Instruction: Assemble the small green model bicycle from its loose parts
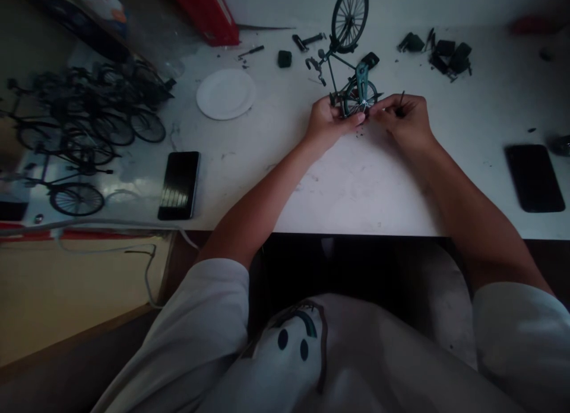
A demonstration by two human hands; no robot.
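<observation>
A green miniature bicycle [337,68] stands tilted near the back middle of the table, one spoked wheel raised toward the wall. My left hand [327,120] is closed around its near end, with the thumb beside the lower wheel [355,98]. On the other side of that wheel, my right hand [407,117] has its fingertips pinched close to the hub. A thin dark rod [403,98] sticks up from the right hand's curled fingers; its lower part is hidden. Tiny dark bits [358,131] lie below the hands.
Several dark miniature bicycles [78,116] crowd the left side. A white plate [226,94] and a phone [179,185] lie left of my arms. Loose dark parts [449,56] sit at back right, above another dark phone-like slab [534,178]. A red box [209,15] stands behind.
</observation>
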